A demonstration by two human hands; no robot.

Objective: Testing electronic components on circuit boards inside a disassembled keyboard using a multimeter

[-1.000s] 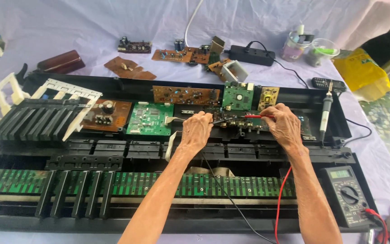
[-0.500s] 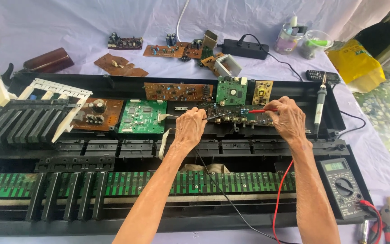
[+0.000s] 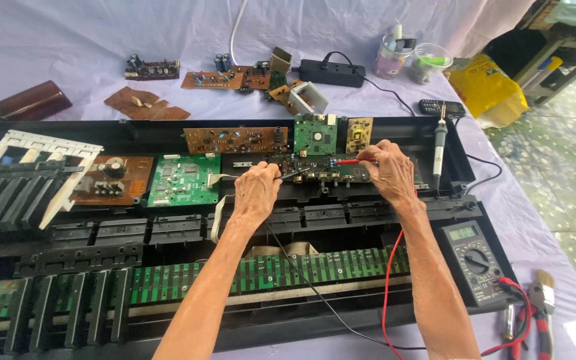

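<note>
Red probe [image 3: 347, 162] pinched in right hand [image 3: 389, 172], black probe [image 3: 293, 175] gripped in left hand [image 3: 256, 193], tips apart on the dark circuit board [image 3: 315, 170] at frame centre; advise steady tips, one contact each; multimeter [image 3: 475, 260] lower right.

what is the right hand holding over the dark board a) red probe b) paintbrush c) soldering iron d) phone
a: the right hand pinches a red probe, tip on the dark board; the soldering iron lies apart to its right.
</note>
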